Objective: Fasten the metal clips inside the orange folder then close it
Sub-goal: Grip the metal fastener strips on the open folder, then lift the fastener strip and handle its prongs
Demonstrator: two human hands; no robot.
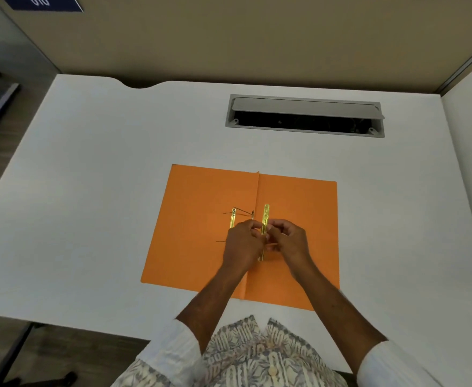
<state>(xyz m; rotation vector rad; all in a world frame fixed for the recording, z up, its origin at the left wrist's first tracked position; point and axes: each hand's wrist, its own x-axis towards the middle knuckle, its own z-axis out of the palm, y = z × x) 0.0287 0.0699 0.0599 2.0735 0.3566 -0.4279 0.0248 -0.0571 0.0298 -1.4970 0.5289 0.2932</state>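
An orange folder [198, 219] lies open and flat on the white desk [89, 191], its centre fold running away from me. A gold metal clip bar [265, 216] stands lengthwise just right of the fold. My left hand [241, 247] and my right hand [290, 244] both pinch this bar near its middle, fingers closed on it. A second gold strip [233, 217] lies left of the fold, with thin metal prongs [241, 211] sticking up and out beside it; its lower part is hidden under my left hand.
A grey cable hatch [304, 115] with its lid raised sits in the desk beyond the folder. A beige partition wall [229, 37] closes off the back and right. The desk's front edge is near my body. Chair parts show at far left.
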